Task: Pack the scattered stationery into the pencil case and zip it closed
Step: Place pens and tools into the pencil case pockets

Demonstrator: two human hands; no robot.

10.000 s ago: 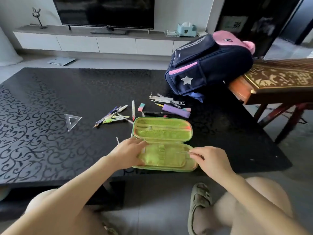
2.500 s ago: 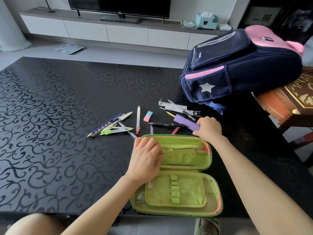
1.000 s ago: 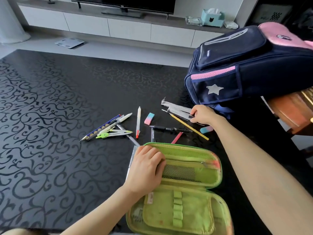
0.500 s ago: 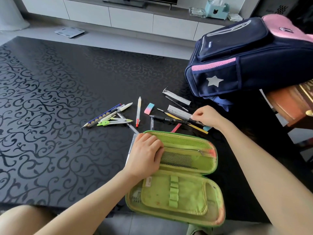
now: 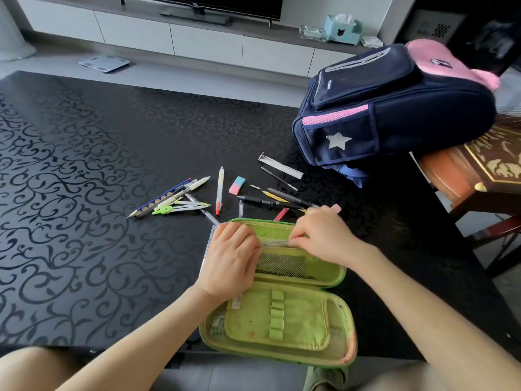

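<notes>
The green pencil case [image 5: 296, 328] lies open at the table's near edge. My left hand [image 5: 229, 259] presses on the left end of its mesh pocket half. My right hand [image 5: 321, 235] pinches a thin clear packet [image 5: 275, 243] at the top of the mesh pocket. Behind the case lie loose items: a pink-blue eraser [image 5: 236, 185], a white pen with a red tip [image 5: 219, 190], a green compass [image 5: 180, 208], a black pen [image 5: 262, 202] and a bundle of pencils [image 5: 169, 197].
A navy and pink backpack [image 5: 394, 108] lies at the table's far right, partly on a carved wooden stool [image 5: 479, 167]. A white strip [image 5: 280, 165] lies in front of it. The black patterned table [image 5: 84, 165] stretches left. A TV cabinet [image 5: 197, 38] stands beyond.
My right hand has come back from the loose items behind the case to the mesh pocket, bringing a thin packet. My left hand stayed on the case.
</notes>
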